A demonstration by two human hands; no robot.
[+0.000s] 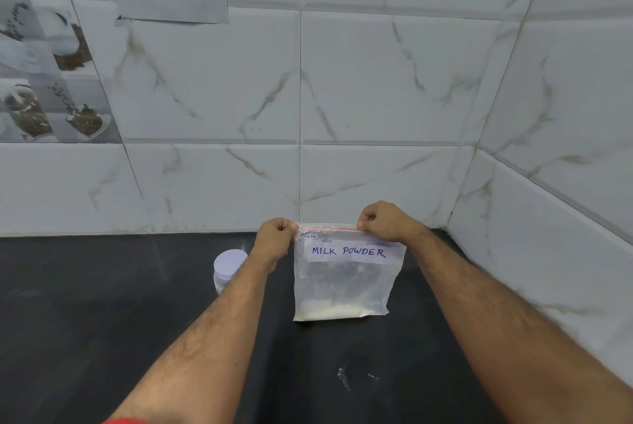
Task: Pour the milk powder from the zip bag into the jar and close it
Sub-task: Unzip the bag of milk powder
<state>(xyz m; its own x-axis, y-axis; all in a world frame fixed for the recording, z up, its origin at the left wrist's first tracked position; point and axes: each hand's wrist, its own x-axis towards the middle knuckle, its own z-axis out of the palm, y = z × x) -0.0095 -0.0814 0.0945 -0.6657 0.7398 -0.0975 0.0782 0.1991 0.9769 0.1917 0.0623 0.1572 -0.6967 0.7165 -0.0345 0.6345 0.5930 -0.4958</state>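
A clear zip bag [342, 286] labelled "MILK POWDER" stands upright on the black counter, with white powder settled at its bottom. My left hand [275, 240] pinches the left end of its red zip strip. My right hand [385, 223] pinches the strip near the right end. A small clear jar [226, 269] with a white lid on it stands on the counter just left of the bag, partly hidden behind my left forearm.
The black counter [102, 321] meets marble-patterned tiled walls at the back and at the right, forming a corner behind the bag. A few white specks [356, 377] lie on the counter in front of the bag. Paper sheets hang on the wall at upper left.
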